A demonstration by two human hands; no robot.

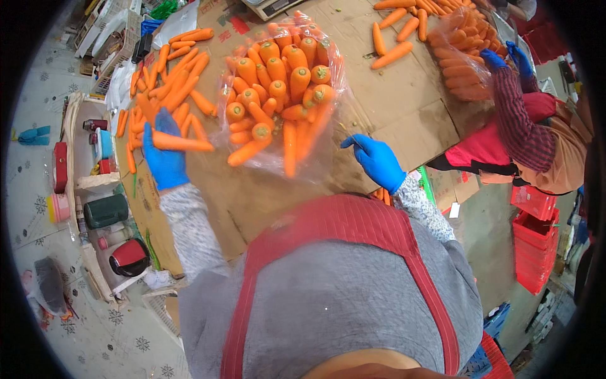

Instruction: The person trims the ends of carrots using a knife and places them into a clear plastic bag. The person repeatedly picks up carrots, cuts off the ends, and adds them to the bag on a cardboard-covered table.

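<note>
My left hand (166,154), in a blue glove, holds a carrot (182,142) crosswise between thumb and palm, at the edge of a loose pile of carrots (177,87). My right hand (375,158), gloved in blue too, is over the cardboard near the table's front edge, fingers bent, with nothing seen in it. Between and beyond my hands lies a clear plastic bag (312,170) with many carrots (276,68) in and on it, most with their stem ends towards me. Some carrots at its near side point down towards the table edge.
Cardboard (402,109) covers the table. At right, a co-worker's blue-gloved hands (494,59) touch another bag of carrots (466,78). A scale (272,5) stands at the far edge. Red crates (535,251) are stacked at right; a shelf of containers (97,177) is at left.
</note>
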